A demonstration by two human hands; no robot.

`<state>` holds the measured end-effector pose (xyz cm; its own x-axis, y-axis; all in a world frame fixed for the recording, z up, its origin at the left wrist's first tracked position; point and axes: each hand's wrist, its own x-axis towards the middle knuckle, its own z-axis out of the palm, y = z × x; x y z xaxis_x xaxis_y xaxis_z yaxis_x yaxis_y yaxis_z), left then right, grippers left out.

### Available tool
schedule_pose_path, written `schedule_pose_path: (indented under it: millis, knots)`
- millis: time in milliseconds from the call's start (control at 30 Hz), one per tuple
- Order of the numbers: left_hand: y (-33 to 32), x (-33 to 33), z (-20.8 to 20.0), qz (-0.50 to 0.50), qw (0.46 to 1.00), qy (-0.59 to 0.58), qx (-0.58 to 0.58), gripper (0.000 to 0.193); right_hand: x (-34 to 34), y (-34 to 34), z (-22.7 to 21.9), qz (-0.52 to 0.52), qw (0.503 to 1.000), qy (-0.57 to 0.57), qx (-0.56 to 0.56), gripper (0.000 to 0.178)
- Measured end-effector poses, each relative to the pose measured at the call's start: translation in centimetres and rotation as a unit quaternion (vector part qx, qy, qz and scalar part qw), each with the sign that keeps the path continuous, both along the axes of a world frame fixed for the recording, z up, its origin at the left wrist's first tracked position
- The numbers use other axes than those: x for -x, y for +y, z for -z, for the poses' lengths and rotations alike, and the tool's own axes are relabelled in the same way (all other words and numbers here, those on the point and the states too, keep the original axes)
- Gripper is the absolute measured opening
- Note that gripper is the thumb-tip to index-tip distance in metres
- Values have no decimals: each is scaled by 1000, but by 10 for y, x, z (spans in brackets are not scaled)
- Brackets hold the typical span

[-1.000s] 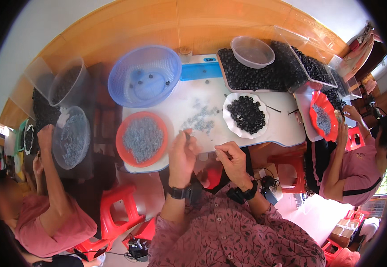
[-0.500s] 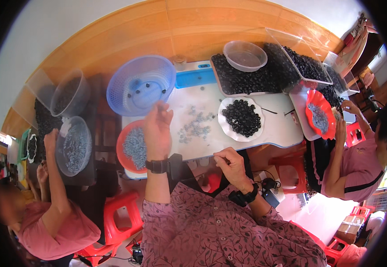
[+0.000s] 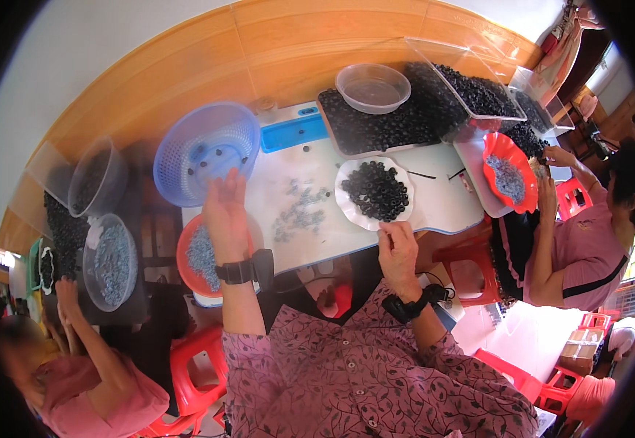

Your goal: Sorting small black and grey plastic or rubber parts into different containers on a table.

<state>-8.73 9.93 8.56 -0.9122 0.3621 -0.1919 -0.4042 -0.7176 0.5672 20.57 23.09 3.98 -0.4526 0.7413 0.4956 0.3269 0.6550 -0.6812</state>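
My left hand (image 3: pixel 226 219) is raised between the blue perforated basket (image 3: pixel 168 164) and the red bowl (image 3: pixel 187 264) of small grey-blue pieces. Its fingers stretch up, apart, across the basket's near rim, and nothing shows in them. A few black pieces lie inside the basket. At the near edge of a white scalloped plate (image 3: pixel 347 205), my right hand (image 3: pixel 399 255) has thumb and fingers pinched together; whatever they hold is too small to see. Small black ring-like pieces (image 3: pixel 376 191) are heaped on that plate. Grey-blue pieces (image 3: pixel 299 212) lie scattered on the white table (image 3: pixel 274 168).
Behind the plate is a tray of black pieces (image 3: pixel 347 128) with a clear bowl (image 3: pixel 373 89) on it. A clear bin (image 3: pixel 478 91) stands to its right. Co-workers sit at left (image 3: pixel 106 387) and right (image 3: pixel 584 244), the right one beside a red scalloped dish (image 3: pixel 494 157).
My right hand has moved forward to the plate's near edge. My left hand's fingers have spread more at the basket's near rim. The whole view has shifted slightly.
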Motion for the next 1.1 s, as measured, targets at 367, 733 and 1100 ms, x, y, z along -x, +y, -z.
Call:
schedule_pose_path:
  millis: [367, 733, 1100]
  knots:
    - [-22, -88, 28, 106, 994, -25, 21, 25, 15, 28, 9, 64, 973, -192, -116, 20]
    - [-23, -161, 55, 158, 979, -82, 97, 25, 40, 19, 0, 26, 990, -122, -65, 17]
    - [-27, -174, 67, 177, 973, -94, 119, 25, 48, 17, 3, -7, 989, -140, -36, 10]
